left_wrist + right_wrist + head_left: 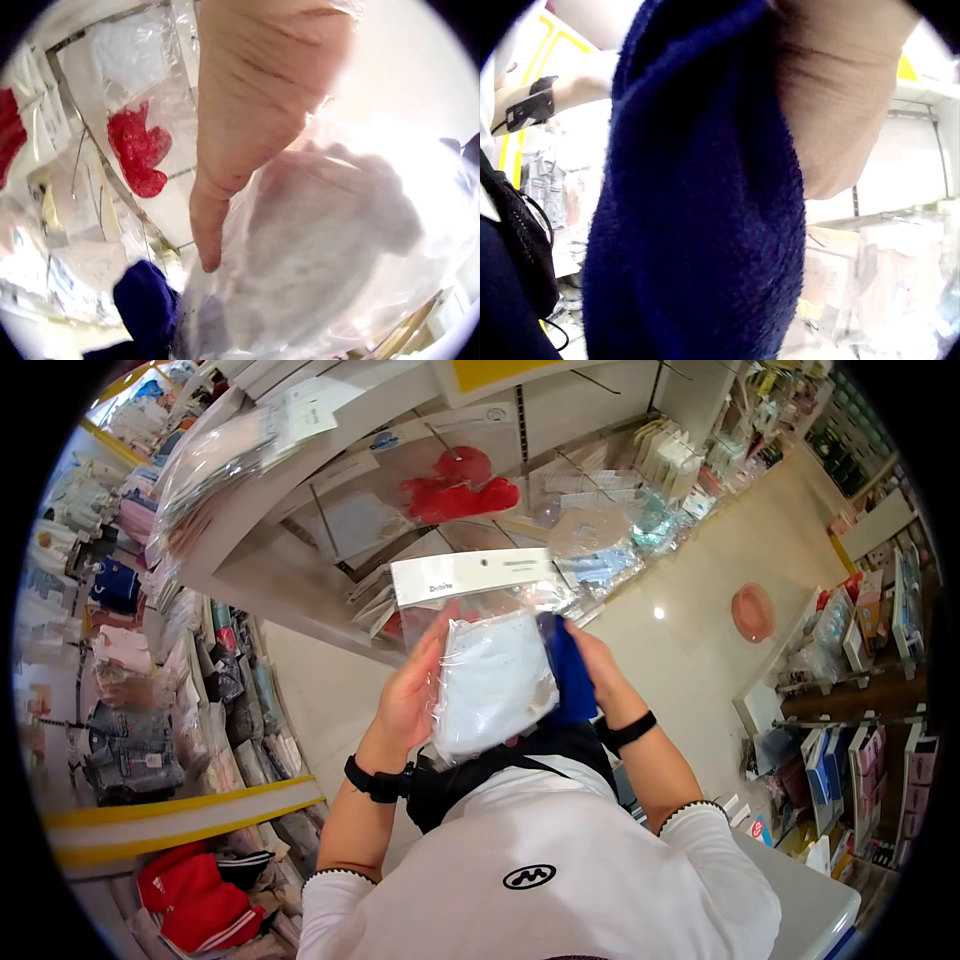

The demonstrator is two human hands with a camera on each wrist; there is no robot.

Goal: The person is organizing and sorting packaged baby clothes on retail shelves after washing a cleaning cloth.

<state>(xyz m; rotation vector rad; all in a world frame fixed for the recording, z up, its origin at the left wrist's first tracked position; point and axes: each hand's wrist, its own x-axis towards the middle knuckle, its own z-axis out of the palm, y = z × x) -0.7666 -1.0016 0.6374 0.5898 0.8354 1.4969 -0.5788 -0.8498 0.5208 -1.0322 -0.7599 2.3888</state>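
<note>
A clear plastic bag with a folded pale blue cloth item (495, 685) is held upright in front of the body; its white header card (475, 578) is at the top. My left hand (412, 685) grips the bag's left edge, and in the left wrist view the thumb (211, 244) presses on the plastic. In my right hand (605, 670) is a dark blue fuzzy cloth (573, 680), held against the bag's right side. The right wrist view is mostly filled by this cloth (697, 210), which hides the right fingers.
Ahead, a white shelf rack (250, 560) carries bagged goods on hooks, one a red item (460, 490). Baby clothes (130, 745) hang at the left, above a red jacket (200, 900). A pink basin (752, 612) lies on the floor, near a packed shelf (850, 690) at the right.
</note>
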